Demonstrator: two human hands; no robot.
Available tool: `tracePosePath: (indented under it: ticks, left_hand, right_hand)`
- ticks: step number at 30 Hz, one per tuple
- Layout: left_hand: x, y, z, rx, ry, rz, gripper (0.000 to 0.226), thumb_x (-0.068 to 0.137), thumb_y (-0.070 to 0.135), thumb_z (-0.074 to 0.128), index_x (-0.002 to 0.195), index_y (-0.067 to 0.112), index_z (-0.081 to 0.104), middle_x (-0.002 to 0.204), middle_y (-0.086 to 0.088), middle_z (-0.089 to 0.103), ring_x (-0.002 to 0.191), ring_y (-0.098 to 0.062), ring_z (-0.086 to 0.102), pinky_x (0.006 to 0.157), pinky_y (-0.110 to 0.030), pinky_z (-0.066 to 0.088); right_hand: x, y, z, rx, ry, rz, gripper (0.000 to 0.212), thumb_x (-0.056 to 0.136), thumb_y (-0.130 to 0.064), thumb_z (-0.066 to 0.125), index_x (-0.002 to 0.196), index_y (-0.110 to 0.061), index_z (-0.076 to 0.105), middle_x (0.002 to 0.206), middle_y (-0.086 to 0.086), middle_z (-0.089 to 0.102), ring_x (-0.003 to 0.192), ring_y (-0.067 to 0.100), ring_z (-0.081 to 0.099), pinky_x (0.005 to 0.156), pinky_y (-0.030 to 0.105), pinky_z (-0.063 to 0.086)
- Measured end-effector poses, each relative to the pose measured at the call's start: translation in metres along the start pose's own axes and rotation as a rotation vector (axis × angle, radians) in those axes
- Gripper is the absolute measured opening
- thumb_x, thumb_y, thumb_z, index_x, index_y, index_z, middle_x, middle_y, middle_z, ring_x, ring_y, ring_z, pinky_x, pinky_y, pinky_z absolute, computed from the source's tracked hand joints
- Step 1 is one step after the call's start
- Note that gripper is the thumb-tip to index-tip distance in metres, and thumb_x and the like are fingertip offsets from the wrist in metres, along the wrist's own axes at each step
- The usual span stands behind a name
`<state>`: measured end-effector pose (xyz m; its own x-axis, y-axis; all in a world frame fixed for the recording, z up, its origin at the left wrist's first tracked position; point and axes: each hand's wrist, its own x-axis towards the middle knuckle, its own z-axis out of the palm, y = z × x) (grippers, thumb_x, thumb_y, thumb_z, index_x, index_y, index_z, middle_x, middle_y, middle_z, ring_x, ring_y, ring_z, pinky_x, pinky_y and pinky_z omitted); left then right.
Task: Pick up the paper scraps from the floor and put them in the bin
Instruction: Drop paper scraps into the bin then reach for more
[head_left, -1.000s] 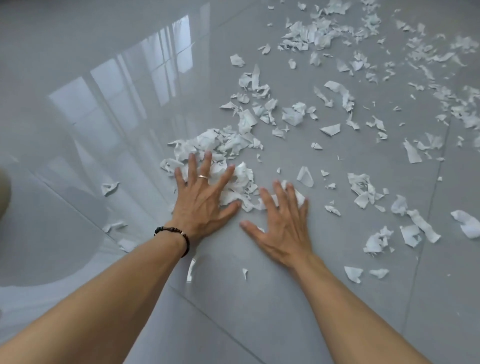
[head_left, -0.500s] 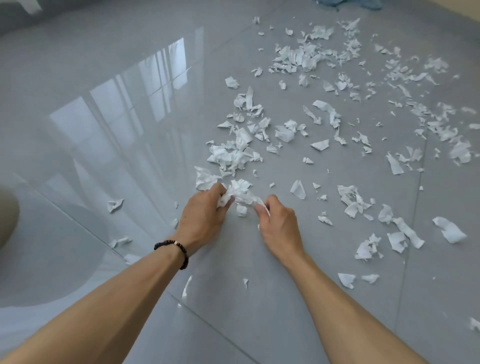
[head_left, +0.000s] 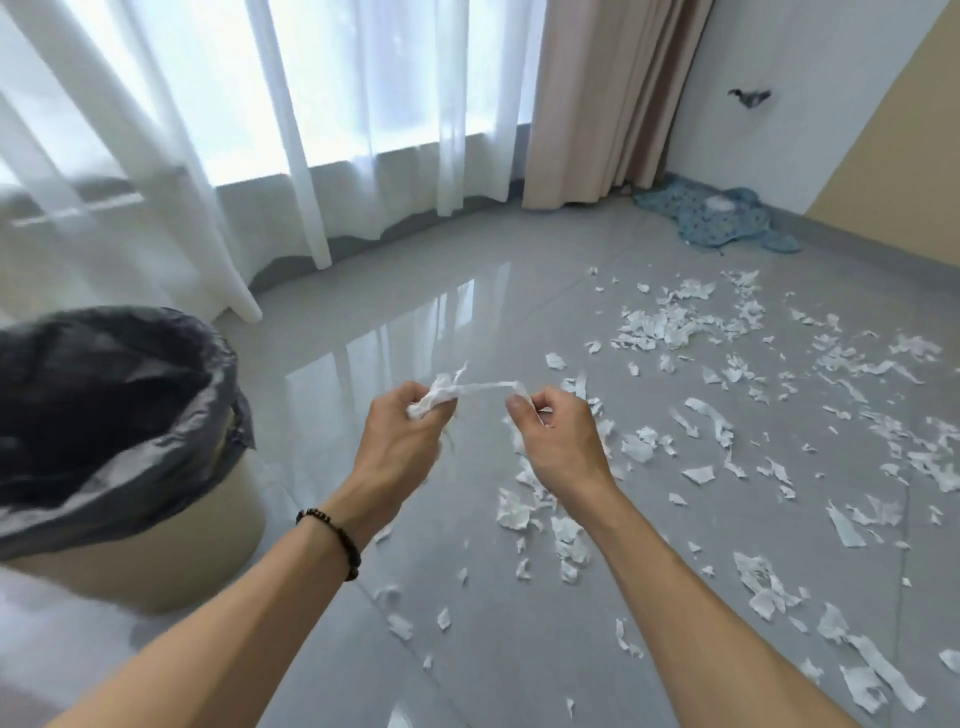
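- Paper scraps (head_left: 441, 397) bunched in the left hand (head_left: 400, 441), its grip curled round them; bin (head_left: 104, 415) lies left of it.
- Right hand (head_left: 556, 436), farther from the bin, pinches a strip's (head_left: 488, 387) end.

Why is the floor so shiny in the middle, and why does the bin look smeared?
Head view: bright daylight through the sheer curtains mirrors as glare on the glossy floor; the bin at the left edge is motion-blurred; the wide lens bends the curtain lines; both hands, left hand and right hand, look fairly sharp.
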<state>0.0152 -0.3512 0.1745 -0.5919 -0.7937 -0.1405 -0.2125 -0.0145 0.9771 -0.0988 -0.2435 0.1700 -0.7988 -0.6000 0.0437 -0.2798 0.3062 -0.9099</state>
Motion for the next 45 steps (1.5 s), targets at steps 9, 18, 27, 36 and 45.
tracePosePath:
  ticks: [9,18,27,36,45]
  left_hand:
    - [0.022,0.059,-0.194,0.085,0.472,0.048,0.027,0.089,0.032,0.062,0.074,0.011,0.062,0.06,-0.002,0.056,0.052,-0.016,0.049,0.05,-0.029,0.04]
    - [0.041,0.0,-0.28,0.435,0.499,-0.222,0.026,0.089,0.032,0.055,0.107,0.016,0.063,0.106,-0.001,0.062,0.091,-0.016,0.056,0.075,-0.031,0.044]
    - [0.016,-0.008,-0.236,1.198,0.333,0.164,0.058,0.095,0.041,0.042,0.147,0.018,0.03,0.158,-0.011,0.014,0.146,-0.028,-0.008,0.115,-0.051,-0.004]
    - [-0.02,-0.062,-0.093,1.313,-0.066,0.566,0.065,0.093,0.048,0.021,0.144,0.011,0.036,0.154,-0.012,0.029,0.146,-0.028,0.009,0.117,-0.048,0.013]
    - [-0.108,-0.224,0.045,1.164,-0.143,0.29,0.068,0.089,0.047,0.036,0.146,0.012,0.025,0.15,-0.013,0.034,0.144,-0.031,0.017,0.111,-0.06,0.023]
  right_hand:
    - [0.035,-0.158,0.167,0.068,-0.406,-0.147,0.029,0.091,-0.038,0.059,0.074,-0.014,0.058,0.065,-0.004,0.054,0.063,0.015,0.051,0.058,0.028,0.041]
    - [0.031,-0.175,0.27,-0.183,-0.611,-0.187,0.024,0.087,-0.032,0.059,0.107,-0.019,0.065,0.107,-0.002,0.066,0.105,0.016,0.059,0.091,0.029,0.047]
    - [0.034,-0.144,0.215,-0.532,-0.427,-0.721,0.041,0.096,-0.026,0.046,0.134,-0.012,0.047,0.145,0.007,0.043,0.142,0.022,0.025,0.114,0.04,0.022]
    - [0.014,0.006,0.092,-0.901,-0.401,-0.787,0.055,0.092,-0.043,0.033,0.132,-0.008,0.047,0.142,0.014,0.046,0.138,0.031,0.034,0.11,0.044,0.03]
    - [-0.087,0.215,-0.007,-0.905,-0.612,-0.57,0.084,0.082,-0.068,0.043,0.145,-0.014,0.03,0.158,0.007,0.02,0.147,0.022,0.01,0.118,0.045,0.012]
